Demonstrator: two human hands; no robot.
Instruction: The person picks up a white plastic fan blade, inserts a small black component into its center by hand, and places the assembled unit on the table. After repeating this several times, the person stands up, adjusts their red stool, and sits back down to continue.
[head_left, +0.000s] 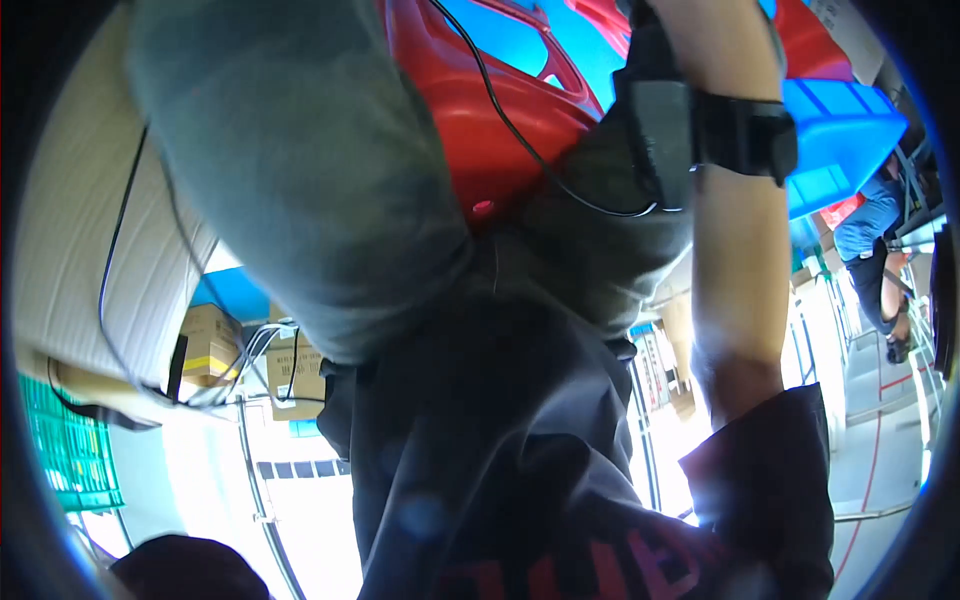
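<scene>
Neither of my hands shows. My right forearm point(742, 270) rises along the right side and runs out past the top edge, so its hand is cut off. Around that forearm is a black strap with a box-like device point(660, 135), and a thin black cable point(515, 130) leads off from it. My left arm cannot be made out. Between my grey-trousered legs point(290, 150) lies a red moulded plastic piece point(470, 120) with cut-out openings. What my right hand touches, if anything, is hidden.
A blue plastic crate point(840, 130) stands right of my forearm. Far right, a person point(868, 230) is partly visible. At left are a large cardboard sheet point(75, 220) with hanging cables, a green crate point(70, 440) and cardboard boxes point(208, 335).
</scene>
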